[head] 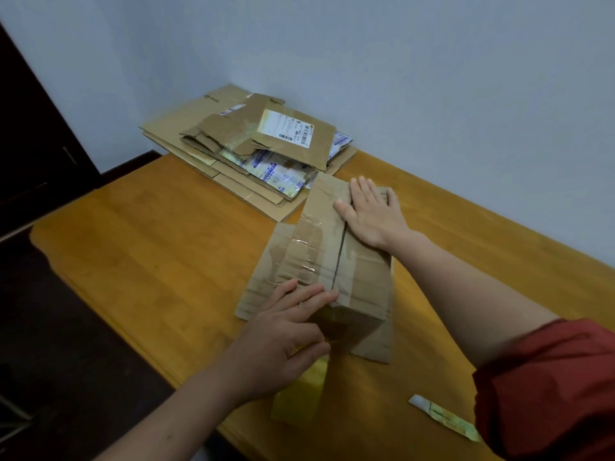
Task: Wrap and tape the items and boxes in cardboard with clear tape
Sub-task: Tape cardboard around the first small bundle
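A box wrapped in brown cardboard (352, 261) lies on the wooden table (166, 247), with a seam along its top and clear tape bands across it. My right hand (372, 214) lies flat on the far end of the top, fingers straight. At the near top edge my left hand (286, 327) presses down with straight fingers. Its thumb curls over a roll of clear yellowish tape (299, 394), which stands just in front of the box's near end. A tape strip runs from the roll up the end face.
A pile of flattened cardboard boxes and printed mailers (253, 144) sits at the far corner against the wall. A small strip of paper (446, 417) lies near the front edge on the right. The table's left edge drops to a dark floor.
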